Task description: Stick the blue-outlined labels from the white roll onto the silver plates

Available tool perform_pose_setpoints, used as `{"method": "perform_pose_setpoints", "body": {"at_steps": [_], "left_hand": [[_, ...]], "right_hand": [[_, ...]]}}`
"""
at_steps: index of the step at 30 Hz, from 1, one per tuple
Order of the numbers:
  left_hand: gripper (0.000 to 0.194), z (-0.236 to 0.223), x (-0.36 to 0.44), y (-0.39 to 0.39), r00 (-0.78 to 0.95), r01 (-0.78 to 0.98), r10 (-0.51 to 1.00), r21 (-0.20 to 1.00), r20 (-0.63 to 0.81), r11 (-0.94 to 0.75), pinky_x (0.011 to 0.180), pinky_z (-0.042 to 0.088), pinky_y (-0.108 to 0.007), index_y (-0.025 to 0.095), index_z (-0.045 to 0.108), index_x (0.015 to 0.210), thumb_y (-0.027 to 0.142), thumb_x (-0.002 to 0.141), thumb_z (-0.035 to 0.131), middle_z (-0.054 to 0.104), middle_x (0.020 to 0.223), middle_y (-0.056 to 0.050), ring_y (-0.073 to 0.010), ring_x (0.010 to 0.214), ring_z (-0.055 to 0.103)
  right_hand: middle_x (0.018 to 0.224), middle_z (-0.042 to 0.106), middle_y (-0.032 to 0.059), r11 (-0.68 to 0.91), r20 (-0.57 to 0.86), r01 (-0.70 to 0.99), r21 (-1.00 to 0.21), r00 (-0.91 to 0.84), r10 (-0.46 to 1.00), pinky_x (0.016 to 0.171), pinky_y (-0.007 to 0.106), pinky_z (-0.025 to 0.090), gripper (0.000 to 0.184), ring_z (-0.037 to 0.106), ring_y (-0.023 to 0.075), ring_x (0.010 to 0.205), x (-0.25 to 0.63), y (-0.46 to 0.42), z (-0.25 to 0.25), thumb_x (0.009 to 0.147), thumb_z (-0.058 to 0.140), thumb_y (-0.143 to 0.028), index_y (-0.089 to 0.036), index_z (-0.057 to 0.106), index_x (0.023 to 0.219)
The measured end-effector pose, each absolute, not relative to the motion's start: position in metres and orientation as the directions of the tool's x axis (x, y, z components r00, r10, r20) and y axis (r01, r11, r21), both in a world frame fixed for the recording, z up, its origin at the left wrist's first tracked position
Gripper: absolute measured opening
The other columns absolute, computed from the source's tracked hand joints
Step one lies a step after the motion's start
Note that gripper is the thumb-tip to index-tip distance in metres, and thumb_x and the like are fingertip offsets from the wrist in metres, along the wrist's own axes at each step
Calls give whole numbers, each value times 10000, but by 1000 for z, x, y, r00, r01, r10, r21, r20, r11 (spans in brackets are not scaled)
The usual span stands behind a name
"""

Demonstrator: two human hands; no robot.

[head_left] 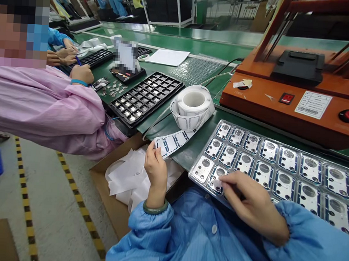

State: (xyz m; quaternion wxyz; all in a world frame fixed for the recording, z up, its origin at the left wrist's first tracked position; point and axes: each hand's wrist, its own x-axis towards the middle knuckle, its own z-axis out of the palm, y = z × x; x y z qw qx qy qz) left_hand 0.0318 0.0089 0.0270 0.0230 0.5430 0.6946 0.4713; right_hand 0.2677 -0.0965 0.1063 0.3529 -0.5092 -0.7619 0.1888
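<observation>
My left hand (156,172) pinches the free end of a strip of adhesive stickers (173,142) with dark blue outlines. The strip runs back to a white sticker roll (193,102) standing on the bench. My right hand (250,198) is closed, thumb and forefinger together over a silver plate (215,179) in the front row of a clear plastic tray (204,146). Whether those fingertips hold anything is hidden. Rows of similar silver plates fill the tray, most with blue edging. One plate (203,167) beside my right hand's plate shows no blue edge.
An orange machine (259,98) with a red button stands behind the clear tray. A black tray (147,97) of small metal parts lies left of the roll. A co-worker's pink sleeve (46,107) reaches in at left. Below is a cardboard box (106,181) of waste paper (130,175).
</observation>
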Motion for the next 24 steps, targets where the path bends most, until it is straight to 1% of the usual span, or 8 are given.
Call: {"method": "perform_pose_setpoints", "body": {"at_steps": [2,5,8,11,13,15,19,24], "left_hand": [[309,31,32,8,-404,739,800,673,443,0,709,455,-320,142,556,1182,265,917,455,667,853,-91,-207,779,621],[324,38,33,8,-421,735,834,674,357,82,592,410,-291,139,493,1224,252,928,426,663,840,-98,-209,694,618],[276,41,34,9,-409,735,860,668,306,112,558,379,-278,156,497,1179,245,935,403,665,847,-102,-208,660,620],[236,41,33,11,-374,741,882,664,288,98,564,384,-282,160,518,1120,245,933,402,674,856,-108,-216,667,633],[225,40,30,12,-353,747,893,659,279,89,572,394,-286,156,518,1103,250,927,415,676,836,-105,-224,673,639],[216,38,27,13,-333,753,903,653,272,81,579,405,-287,156,520,1085,265,908,459,675,806,-91,-226,672,641],[207,36,22,15,-300,763,916,643,265,64,580,418,-280,168,533,1046,279,871,526,656,724,-49,-216,643,634],[205,34,25,15,-294,775,912,630,286,52,563,407,-276,168,565,1065,231,890,480,647,702,-45,-201,590,609]], "right_hand": [[837,629,66,549,384,649,-527,-394,835,616,295,484,148,587,175,731,263,-93,114,915,463,-130,-163,572,1011],[872,632,94,670,358,638,-380,-567,742,629,309,474,188,567,190,751,250,-77,132,930,426,-139,-129,579,1038],[939,630,118,724,305,626,-288,-657,689,697,340,478,212,562,220,826,229,-46,143,930,411,-148,-112,594,1030],[1043,617,144,689,161,696,-202,-670,725,816,371,462,239,556,252,948,202,-11,141,910,398,-84,-84,588,1055],[1086,611,144,630,46,755,-182,-633,772,877,378,439,276,549,256,1001,183,9,133,928,346,-72,-84,583,1069],[1123,607,158,594,8,783,-181,-603,797,909,383,426,302,538,263,1058,169,23,123,953,312,-100,-77,573,1102],[1167,597,175,545,-7,818,-183,-556,831,951,393,401,300,489,274,1164,156,40,106,958,323,-126,-78,572,1120],[1182,595,152,536,25,824,-183,-542,840,905,386,418,282,509,271,1118,159,46,92,931,376,-131,-115,589,1114]]}}
